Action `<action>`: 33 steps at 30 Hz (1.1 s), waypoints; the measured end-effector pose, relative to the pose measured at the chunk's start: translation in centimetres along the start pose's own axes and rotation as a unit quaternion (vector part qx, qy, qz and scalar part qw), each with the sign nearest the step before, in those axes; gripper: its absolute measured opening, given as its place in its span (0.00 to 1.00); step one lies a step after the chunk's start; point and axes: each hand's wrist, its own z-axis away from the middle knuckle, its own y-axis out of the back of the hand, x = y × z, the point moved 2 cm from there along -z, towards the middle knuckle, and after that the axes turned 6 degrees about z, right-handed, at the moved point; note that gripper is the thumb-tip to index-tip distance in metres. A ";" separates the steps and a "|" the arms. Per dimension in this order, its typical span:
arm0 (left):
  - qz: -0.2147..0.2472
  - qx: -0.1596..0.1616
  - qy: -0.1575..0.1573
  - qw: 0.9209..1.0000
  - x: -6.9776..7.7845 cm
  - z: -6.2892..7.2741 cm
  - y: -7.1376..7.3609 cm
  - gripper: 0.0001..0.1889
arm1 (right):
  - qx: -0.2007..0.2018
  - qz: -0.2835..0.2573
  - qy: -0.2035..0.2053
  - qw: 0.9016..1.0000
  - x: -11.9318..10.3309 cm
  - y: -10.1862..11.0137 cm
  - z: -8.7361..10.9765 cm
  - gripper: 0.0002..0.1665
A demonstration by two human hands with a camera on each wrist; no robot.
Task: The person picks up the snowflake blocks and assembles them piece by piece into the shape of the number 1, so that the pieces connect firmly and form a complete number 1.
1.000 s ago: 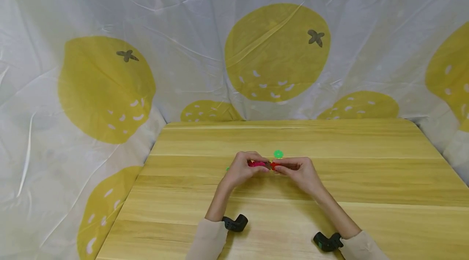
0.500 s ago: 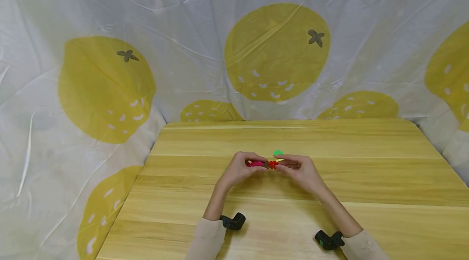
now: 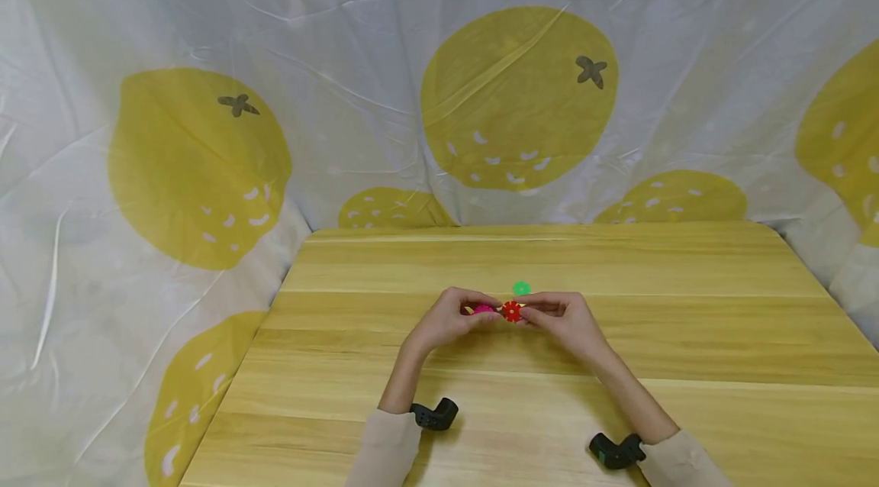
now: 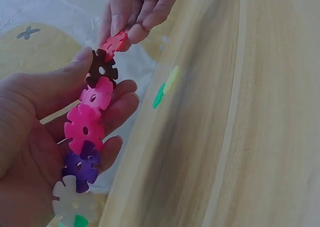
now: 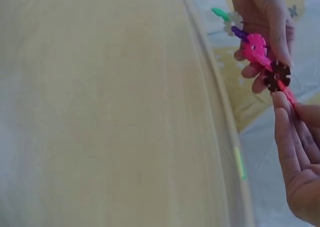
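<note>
My left hand (image 3: 445,320) holds a chain of interlocking snowflake discs, its thumb at the dark brown disc (image 4: 102,69). Along the palm run two pink discs (image 4: 85,129), a purple disc (image 4: 81,166), a whitish disc (image 4: 74,202) and a green disc (image 4: 80,221) at the near end. At the other end, my right hand (image 3: 566,323) pinches a red disc (image 3: 511,311) between thumb and fingers. The red disc meets the brown one edge to edge, set at an angle to it. In the head view the left fingers hide most of the chain.
A loose green disc (image 3: 521,288) lies on the wooden table (image 3: 687,327) just beyond the hands. Beside it is a yellow disc (image 4: 171,80). A lemon-print cloth (image 3: 343,128) hangs behind the table. Black wrist cameras (image 3: 436,415) sit on both forearms.
The red disc has turned from partly covered to face the head camera. My right fingers lifted off it briefly and have closed on its right side. The left hand has barely moved.
</note>
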 end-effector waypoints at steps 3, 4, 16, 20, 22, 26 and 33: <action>-0.003 0.001 -0.001 1.000 0.0 0.0 0.0 0.12 | 0.008 -0.023 -0.021 0.999 0.1 -0.1 0.0 0.19; -0.003 0.001 -0.002 1.000 0.1 0.0 0.0 0.12 | 0.010 -0.030 -0.029 0.999 0.2 -0.1 0.0 0.20; -0.012 -0.004 -0.005 1.000 0.4 0.0 -0.2 0.13 | 0.016 -0.066 -0.071 0.995 0.4 -0.2 -0.1 0.23; -0.008 -0.004 -0.009 1.000 0.5 0.0 -0.4 0.14 | 0.023 -0.075 -0.080 0.994 0.4 -0.2 -0.1 0.23; -0.006 -0.001 -0.014 1.000 0.5 0.0 -0.5 0.15 | 0.028 -0.077 -0.084 0.993 0.4 -0.2 -0.1 0.23; -0.005 0.014 -0.034 0.999 0.3 -0.3 -1.1 0.17 | 0.039 -0.089 -0.091 0.991 0.3 -0.2 0.0 0.23; 0.004 0.056 -0.073 0.996 0.1 -0.8 -2.0 0.17 | 0.050 -0.100 -0.081 0.990 0.2 -0.2 0.0 0.23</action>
